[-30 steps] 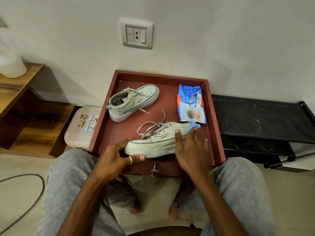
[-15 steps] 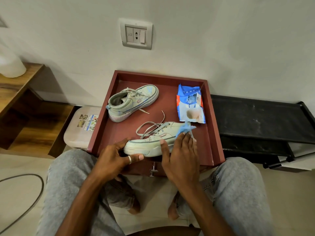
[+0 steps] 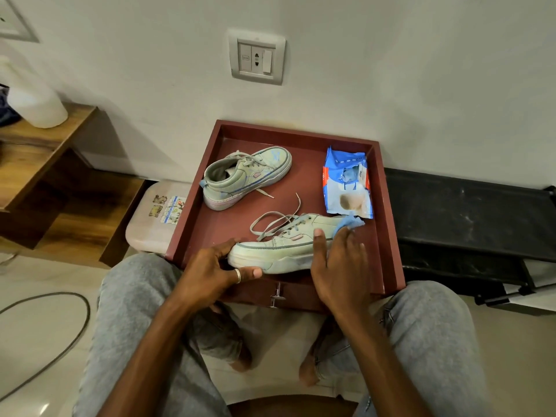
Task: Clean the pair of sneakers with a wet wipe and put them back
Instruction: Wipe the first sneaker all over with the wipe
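Two pale green sneakers lie in a dark red drawer (image 3: 192,224). The near sneaker (image 3: 279,248) lies across the front with loose laces. My left hand (image 3: 213,269) grips its heel end, thumb along the sole. My right hand (image 3: 340,263) lies flat over its toe half and presses a blue wet wipe (image 3: 350,224) onto the upper; the wipe's edge sticks out past my fingertips. The far sneaker (image 3: 246,179) stands untouched at the back left. A blue wet wipe pack (image 3: 346,182) lies at the back right of the drawer.
A black shoe rack (image 3: 463,218) stands to the right of the drawer, and a beige stool (image 3: 150,227) to its left. Further left are wooden shelves (image 3: 39,149) with a white bottle (image 3: 33,100). A wall socket (image 3: 257,57) sits above, a cable (image 3: 60,344) on the floor, and my knees below.
My right hand slid left along the near sneaker with the wipe, then back right toward the toe. My left hand kept its hold on the heel.
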A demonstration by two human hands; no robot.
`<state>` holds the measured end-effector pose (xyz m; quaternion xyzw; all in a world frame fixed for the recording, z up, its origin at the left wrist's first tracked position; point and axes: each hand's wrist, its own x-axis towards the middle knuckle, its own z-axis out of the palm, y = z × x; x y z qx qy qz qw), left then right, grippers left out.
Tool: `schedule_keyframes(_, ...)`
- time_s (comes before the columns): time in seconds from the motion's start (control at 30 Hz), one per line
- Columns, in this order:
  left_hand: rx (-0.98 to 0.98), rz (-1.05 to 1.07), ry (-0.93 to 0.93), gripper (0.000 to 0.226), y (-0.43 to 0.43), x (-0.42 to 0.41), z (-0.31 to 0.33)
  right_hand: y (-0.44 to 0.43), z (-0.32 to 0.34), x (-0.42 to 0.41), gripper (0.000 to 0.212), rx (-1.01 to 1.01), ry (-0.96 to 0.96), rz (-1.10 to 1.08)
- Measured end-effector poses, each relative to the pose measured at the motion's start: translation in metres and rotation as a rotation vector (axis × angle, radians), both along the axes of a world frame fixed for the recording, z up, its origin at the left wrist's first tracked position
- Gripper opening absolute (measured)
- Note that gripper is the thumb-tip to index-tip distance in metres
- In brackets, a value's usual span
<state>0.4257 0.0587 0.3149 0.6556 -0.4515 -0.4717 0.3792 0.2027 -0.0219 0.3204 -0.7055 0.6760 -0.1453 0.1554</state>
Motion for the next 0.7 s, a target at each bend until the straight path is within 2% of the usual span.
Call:
schedule_keyframes(0.13,0.019,0.006,0.019,0.093,0.000,0.002,-0.003,0.031,0.010,0.022,0.092,-0.015,0.107,0.095)
schedule_keyframes(0.23,0.014,0.000,0.010,0.088,0.001,0.002,-0.005,0.022,0.012,0.020,0.091,0.035,0.134,0.106)
schedule_keyframes(0.3,0.022,0.008,0.016,0.090,0.000,0.002,-0.007,-0.004,0.007,0.005,0.085,0.089,0.063,0.042)
schedule_keyframes(0.43,-0.002,0.005,-0.025,0.098,-0.001,0.003,-0.009,-0.039,0.002,-0.021,0.069,0.209,-0.273,-0.058)
schedule_keyframes(0.5,-0.001,0.006,-0.033,0.101,-0.001,0.005,-0.011,-0.042,0.002,-0.023,0.066,0.226,-0.322,-0.063)
schedule_keyframes(0.57,0.003,-0.009,-0.042,0.099,-0.001,0.008,-0.014,-0.039,0.001,-0.021,0.076,0.204,-0.288,-0.069)
schedule_keyframes(0.7,-0.009,-0.019,-0.050,0.097,-0.002,0.009,-0.019,-0.010,-0.002,-0.009,0.090,0.083,-0.083,-0.013)
